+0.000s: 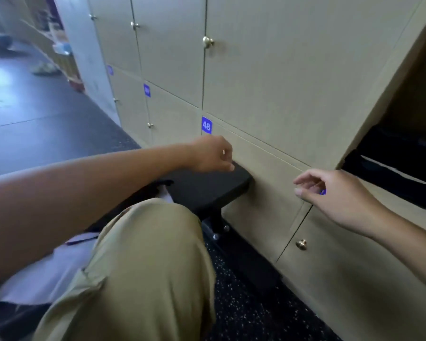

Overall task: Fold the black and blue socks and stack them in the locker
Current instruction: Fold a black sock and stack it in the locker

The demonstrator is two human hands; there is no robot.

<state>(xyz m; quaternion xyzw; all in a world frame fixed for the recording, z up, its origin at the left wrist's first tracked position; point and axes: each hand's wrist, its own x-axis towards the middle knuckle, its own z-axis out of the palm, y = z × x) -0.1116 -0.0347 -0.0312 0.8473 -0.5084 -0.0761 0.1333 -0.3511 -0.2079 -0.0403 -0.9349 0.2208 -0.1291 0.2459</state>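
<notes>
A wall of beige lockers fills the right half of the view. One locker (pixel 403 153) at the far right stands open, with dark folded fabric (pixel 401 166) lying inside it. My left hand (pixel 213 153) hovers over the end of a black bench (pixel 207 185), fingers loosely curled and holding nothing. My right hand (pixel 335 193) is held out in front of the closed locker doors, just left of the open locker, fingers apart and empty. No loose sock shows in either hand.
Locker door 48 (pixel 206 125) is shut behind my left hand. A brass knob (pixel 301 244) sits on a lower door under my right hand. My knee in khaki trousers (pixel 145 254) fills the foreground. White cloth (pixel 47 267) lies on the bench at the left. Dark speckled floor runs below.
</notes>
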